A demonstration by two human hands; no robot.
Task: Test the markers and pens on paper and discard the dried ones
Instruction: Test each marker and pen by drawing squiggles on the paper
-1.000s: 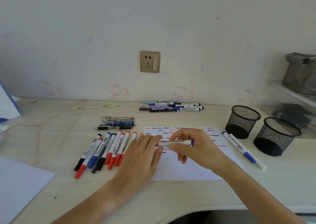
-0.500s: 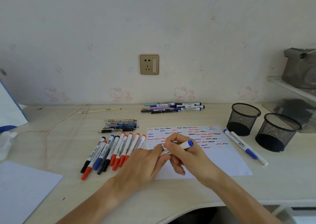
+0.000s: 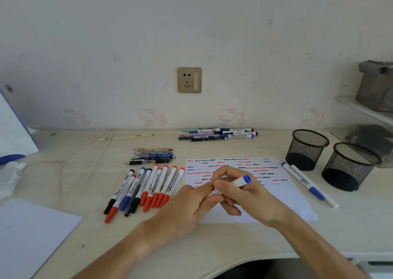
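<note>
A white marker with a blue end (image 3: 239,182) is held over the test paper (image 3: 287,195), which is covered in red, blue and black squiggles. My right hand (image 3: 244,195) grips the marker's barrel, its blue end pointing up and right. My left hand (image 3: 191,204) pinches the marker's lower end, which is hidden by the fingers. Several red, blue and black markers (image 3: 146,187) lie in a row left of the paper. Two white-and-blue markers (image 3: 308,183) lie right of it.
Two black mesh cups (image 3: 306,149) (image 3: 350,166) stand at the right. Pens lie in a small pile (image 3: 153,156) and a farther group (image 3: 219,134) near the wall. A white sheet (image 3: 32,236) sits at the front left, a pink cord (image 3: 85,149) beyond it.
The marker has tilted from level to blue end up and right. Both hands have drawn closer together around it and nearer to me. The camera view has dipped slightly.
</note>
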